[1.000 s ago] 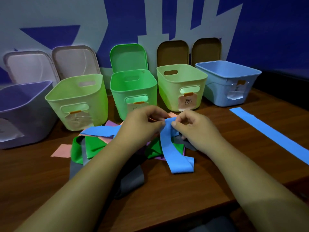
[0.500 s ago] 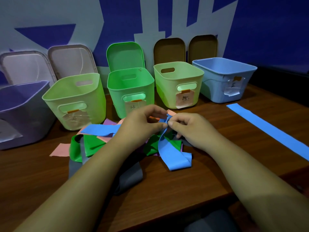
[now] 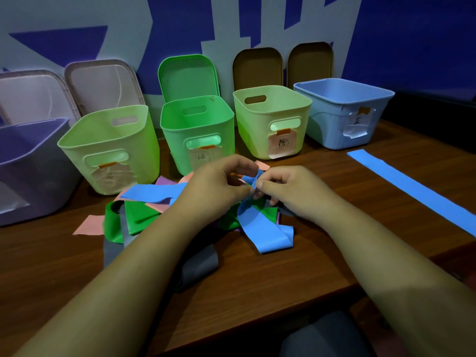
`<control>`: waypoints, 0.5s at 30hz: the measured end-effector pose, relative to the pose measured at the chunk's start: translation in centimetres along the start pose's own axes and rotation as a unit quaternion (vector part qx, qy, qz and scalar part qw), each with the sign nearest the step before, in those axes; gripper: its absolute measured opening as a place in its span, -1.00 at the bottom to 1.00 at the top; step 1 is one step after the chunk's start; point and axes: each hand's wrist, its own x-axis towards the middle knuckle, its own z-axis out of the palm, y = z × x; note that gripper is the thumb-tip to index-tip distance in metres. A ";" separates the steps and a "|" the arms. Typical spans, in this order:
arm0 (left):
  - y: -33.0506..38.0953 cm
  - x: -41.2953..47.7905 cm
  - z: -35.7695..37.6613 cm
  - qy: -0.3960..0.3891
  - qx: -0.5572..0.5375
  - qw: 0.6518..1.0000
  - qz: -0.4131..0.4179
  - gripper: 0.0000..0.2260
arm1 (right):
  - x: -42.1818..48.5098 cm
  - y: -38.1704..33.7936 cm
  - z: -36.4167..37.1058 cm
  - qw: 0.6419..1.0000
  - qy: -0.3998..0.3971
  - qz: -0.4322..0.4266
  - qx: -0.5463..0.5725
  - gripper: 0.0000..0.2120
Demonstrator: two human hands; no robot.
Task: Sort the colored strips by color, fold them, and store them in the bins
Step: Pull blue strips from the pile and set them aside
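On the surface [image 3: 334,266] nothing large was moved during the last second. The five open bins were kept in their row at the far side, with the blue bin [image 3: 342,117] at the far right, and no strip could be seen inside them. The mixed pile [image 3: 139,217] of green, grey, pink and purple strips was left near the middle. The long blue strip [image 3: 417,194] was left flat at the right, well apart from the pile.

The change was small and was made at the folded blue strip [image 3: 265,233]. Its two ends were brought closer together and bunched, and its loop was let down onto the surface, just right of the pile. These ends were pinched from both sides, by the left grip [image 3: 216,191] and by the right grip [image 3: 291,191], with the fingertips almost touching.

It was judged that the fold was being closed, so this strip was nearly ready for the blue bin. The other colours were not yet sorted.
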 end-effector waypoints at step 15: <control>1.1 0.5 -2.2 0.206 0.176 0.961 0.054 -0.69 | 0.0 0.5 0.2 0.994 0.083 0.020 -0.065 -0.87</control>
